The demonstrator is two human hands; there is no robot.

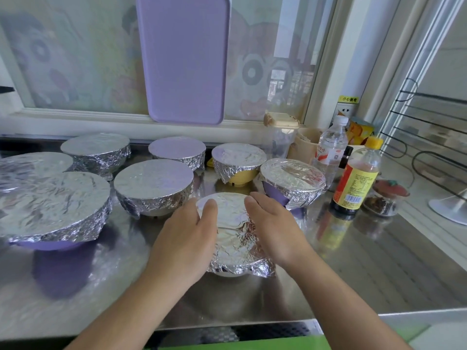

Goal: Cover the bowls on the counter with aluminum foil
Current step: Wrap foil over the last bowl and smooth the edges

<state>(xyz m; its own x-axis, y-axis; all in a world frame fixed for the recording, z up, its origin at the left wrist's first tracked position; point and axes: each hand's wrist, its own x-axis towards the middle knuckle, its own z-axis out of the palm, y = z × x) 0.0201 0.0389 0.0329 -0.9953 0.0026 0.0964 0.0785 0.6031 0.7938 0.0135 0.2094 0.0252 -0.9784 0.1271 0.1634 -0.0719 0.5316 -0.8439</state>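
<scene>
Both hands flank foil-wrapped bowl (233,238) — left hand (188,238), right hand (274,231) pressing sides

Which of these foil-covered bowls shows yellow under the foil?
The yellow bowl in the back row, just left of the water bottle. Its foil has ridden up at the front, baring a yellow side; the other bowls show purple, white or only foil.

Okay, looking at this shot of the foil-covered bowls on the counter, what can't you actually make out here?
Head view only:
- What is in the bowls: foil covers every top.
- The near bowl's sides: the left hand, right hand and foil hide them.
- The far-left bowl: cut off by the frame edge.
- Label text on the yellow-capped bottle: too small.
- The scene outside the window: blurred by patterned film.
</scene>
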